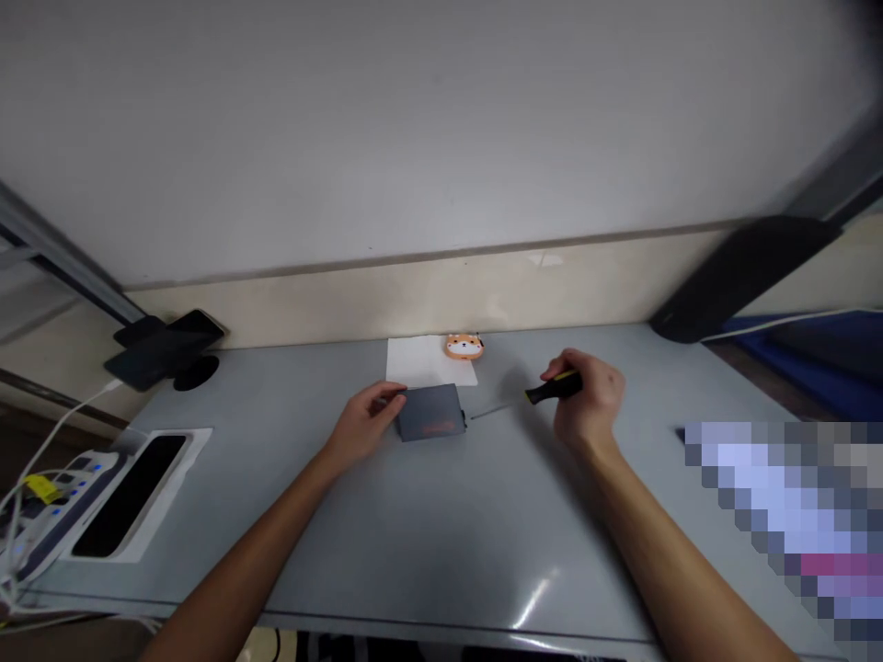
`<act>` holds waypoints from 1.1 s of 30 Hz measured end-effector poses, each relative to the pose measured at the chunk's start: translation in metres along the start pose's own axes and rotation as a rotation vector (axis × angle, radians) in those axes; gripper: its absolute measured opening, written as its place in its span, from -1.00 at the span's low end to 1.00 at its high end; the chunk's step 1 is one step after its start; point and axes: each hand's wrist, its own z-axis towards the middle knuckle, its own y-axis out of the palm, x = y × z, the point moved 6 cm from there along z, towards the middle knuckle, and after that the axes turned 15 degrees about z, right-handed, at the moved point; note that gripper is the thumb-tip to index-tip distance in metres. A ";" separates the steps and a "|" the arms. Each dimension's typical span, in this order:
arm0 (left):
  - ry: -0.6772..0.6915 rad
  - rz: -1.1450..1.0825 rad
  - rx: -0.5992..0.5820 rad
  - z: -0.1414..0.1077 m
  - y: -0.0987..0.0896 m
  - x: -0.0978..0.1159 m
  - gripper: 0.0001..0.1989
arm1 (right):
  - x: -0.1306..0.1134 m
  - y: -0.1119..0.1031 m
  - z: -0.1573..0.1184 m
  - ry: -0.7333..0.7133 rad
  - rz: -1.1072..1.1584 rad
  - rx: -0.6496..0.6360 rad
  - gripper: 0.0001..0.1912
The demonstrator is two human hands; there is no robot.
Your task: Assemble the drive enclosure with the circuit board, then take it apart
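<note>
A dark grey flat box (pixel 432 413) lies near the middle of the grey table. My left hand (pixel 365 420) grips its left edge, thumb on top and fingers at the far corner. My right hand (pixel 589 395) is closed round the black and yellow handle of a screwdriver (pixel 554 387). The screwdriver's thin shaft points left, its tip close to a small dark part on the box's right edge; whether they touch I cannot tell. Behind the box lies a white sheet (pixel 420 360), with an orange and white animal-faced item (pixel 464 347) at its far right corner.
A phone (pixel 131 496) on white paper and a power strip (pixel 65 506) with cables are at the left. Another device rests on a stand (pixel 197 371) at the back left. A black tall object (pixel 745 276) leans back right; a pixelated area covers the right edge.
</note>
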 end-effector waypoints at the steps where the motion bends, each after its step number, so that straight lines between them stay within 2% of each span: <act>1: 0.015 0.056 0.011 -0.001 0.001 0.000 -0.73 | -0.007 0.004 -0.003 -0.033 -0.037 -0.095 -0.62; 5: 0.145 0.176 0.075 -0.003 0.001 0.007 -0.80 | -0.031 0.026 -0.023 -0.191 -0.153 -0.447 -0.59; 8: 0.173 0.193 0.069 -0.002 0.000 0.009 -0.80 | -0.041 0.038 -0.038 -0.302 -0.164 -0.582 -0.57; 12: 0.171 0.213 0.012 -0.003 0.002 0.012 -0.80 | -0.044 0.044 -0.045 -0.339 -0.207 -0.597 -0.57; 16: 0.225 0.249 -0.055 -0.008 0.005 0.019 -0.83 | -0.042 0.051 -0.049 -0.298 -0.279 -0.625 -0.56; 23: 0.252 0.189 -0.166 -0.009 0.001 0.021 -0.74 | -0.035 0.070 -0.073 -0.257 -0.212 -0.740 -0.61; 28: 0.203 0.176 -0.159 -0.009 0.001 0.019 -0.75 | -0.039 0.077 -0.085 -0.313 -0.149 -0.768 -0.68; 33: 0.203 0.141 -0.111 -0.010 -0.001 0.023 -0.77 | -0.043 0.071 -0.080 -0.295 -0.140 -0.708 -0.62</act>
